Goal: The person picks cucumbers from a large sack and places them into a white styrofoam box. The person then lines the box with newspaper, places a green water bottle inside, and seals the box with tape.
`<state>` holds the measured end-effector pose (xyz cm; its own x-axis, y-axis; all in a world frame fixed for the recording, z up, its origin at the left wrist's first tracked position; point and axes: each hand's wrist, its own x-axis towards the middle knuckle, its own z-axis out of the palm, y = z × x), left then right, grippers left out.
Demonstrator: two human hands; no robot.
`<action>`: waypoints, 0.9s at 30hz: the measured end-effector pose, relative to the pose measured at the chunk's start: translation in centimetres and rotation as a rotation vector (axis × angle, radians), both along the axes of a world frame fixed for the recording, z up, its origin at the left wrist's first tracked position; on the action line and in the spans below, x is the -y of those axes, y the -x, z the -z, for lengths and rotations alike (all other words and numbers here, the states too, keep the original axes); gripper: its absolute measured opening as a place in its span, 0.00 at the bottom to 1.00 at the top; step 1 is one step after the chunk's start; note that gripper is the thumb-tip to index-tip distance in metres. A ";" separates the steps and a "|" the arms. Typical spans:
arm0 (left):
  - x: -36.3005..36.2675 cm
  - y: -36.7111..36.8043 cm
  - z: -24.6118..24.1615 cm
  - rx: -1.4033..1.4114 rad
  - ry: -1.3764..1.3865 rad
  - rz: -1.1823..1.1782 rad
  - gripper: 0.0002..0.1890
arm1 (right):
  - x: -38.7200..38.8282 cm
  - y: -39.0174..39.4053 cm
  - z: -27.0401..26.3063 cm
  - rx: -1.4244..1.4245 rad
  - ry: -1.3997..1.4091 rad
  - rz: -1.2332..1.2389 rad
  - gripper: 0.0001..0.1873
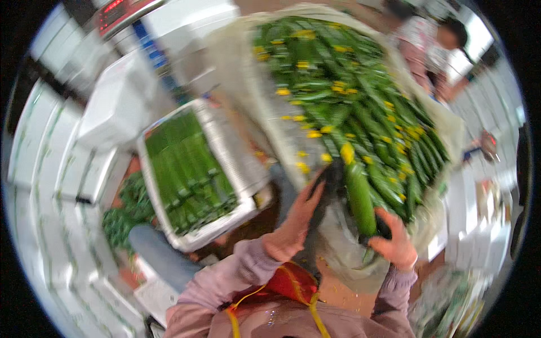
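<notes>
My right hand (pixel 395 243) grips the lower end of a large green cucumber (pixel 360 200) with a yellow blossom at its far tip. Dark coverings show on the fingers of both hands. Just left of the cucumber, my left hand (pixel 296 217) reaches forward with fingers extended and nothing visible in it; motion blurs its fingertips. Beyond both hands lies a broad heap of cucumbers (pixel 359 114), many with yellow blossoms, on a pale cloth or plastic sheet (pixel 253 84). At my left, a white foam box (pixel 245 207) holds neat rows of cucumbers (pixel 186 169).
White foam boxes (pixel 118 101) stand stacked along the left. A red digital display (pixel 113 12) is at the upper left. Leafy greens (pixel 131 207) lie beside the filled box. Another person (pixel 422 50) is across the heap, and plastic bags (pixel 444 300) lie at the lower right.
</notes>
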<state>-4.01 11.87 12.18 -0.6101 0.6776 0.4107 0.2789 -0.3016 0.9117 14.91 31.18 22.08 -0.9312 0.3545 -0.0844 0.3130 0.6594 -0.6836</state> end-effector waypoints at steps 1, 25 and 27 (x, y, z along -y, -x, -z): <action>0.7 0.1 0.1 -0.041 0.032 -0.041 0.27 | 1.7 1.2 0.5 0.032 0.012 -0.155 0.37; 45.5 0.5 3.7 0.276 -0.240 -1.212 0.22 | 20.8 23.5 9.4 -0.110 -0.309 -1.049 0.31; 43.7 -0.3 4.1 0.166 0.132 -1.496 0.26 | 22.1 24.7 10.8 -0.074 -0.381 -1.080 0.30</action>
